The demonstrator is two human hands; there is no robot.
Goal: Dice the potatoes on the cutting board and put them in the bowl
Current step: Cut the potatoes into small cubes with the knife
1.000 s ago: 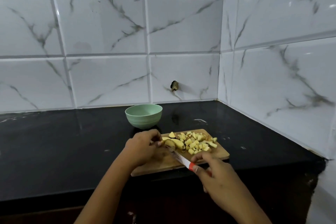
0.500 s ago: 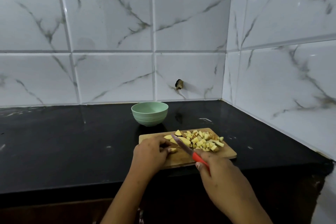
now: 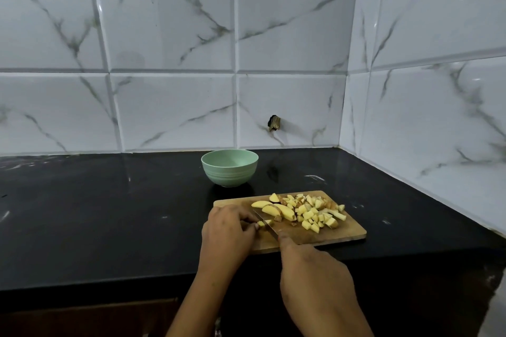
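Note:
A wooden cutting board (image 3: 345, 235) lies near the counter's front edge. On it sit a pile of diced potato (image 3: 315, 213) at the right and a few long potato wedges (image 3: 279, 210) in the middle. My left hand (image 3: 227, 230) pins a small potato piece (image 3: 262, 224) at the board's left end. My right hand (image 3: 315, 282) grips a knife (image 3: 265, 224) whose blade rests down on that piece; the handle is hidden in my fist. The pale green bowl (image 3: 229, 167) stands behind the board and looks empty.
The black countertop (image 3: 109, 213) stretches to the left. White marble-look tiled walls (image 3: 169, 63) close off the back and right, meeting in a corner. A small dark stub (image 3: 273, 123) sticks out of the back wall.
The knife blade has come down from a raised slant onto the small piece under my left fingers. The view has shifted, so board and bowl sit further right.

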